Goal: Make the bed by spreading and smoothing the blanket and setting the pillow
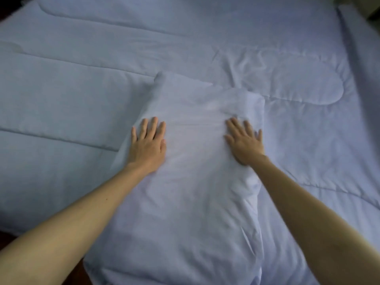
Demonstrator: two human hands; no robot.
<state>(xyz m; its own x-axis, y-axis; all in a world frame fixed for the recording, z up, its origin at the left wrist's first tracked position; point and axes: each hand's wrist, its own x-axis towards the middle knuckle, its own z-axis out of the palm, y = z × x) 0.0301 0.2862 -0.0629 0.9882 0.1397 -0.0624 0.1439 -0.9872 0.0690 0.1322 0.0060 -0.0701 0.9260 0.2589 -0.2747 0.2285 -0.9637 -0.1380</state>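
A pale blue-white pillow lies lengthwise on the quilted blanket, running from the near edge toward the middle of the bed. My left hand lies flat on the pillow's left side with straight fingers. On the right side, near the pillow's edge, my right hand presses down flat, fingers spread. The cover is wrinkled around the right hand. The blanket is spread over the whole bed, with creases beyond the pillow at the right.
The bed's left edge shows a dark strip of floor at the lower left. A dark gap lies past the bed's far right corner.
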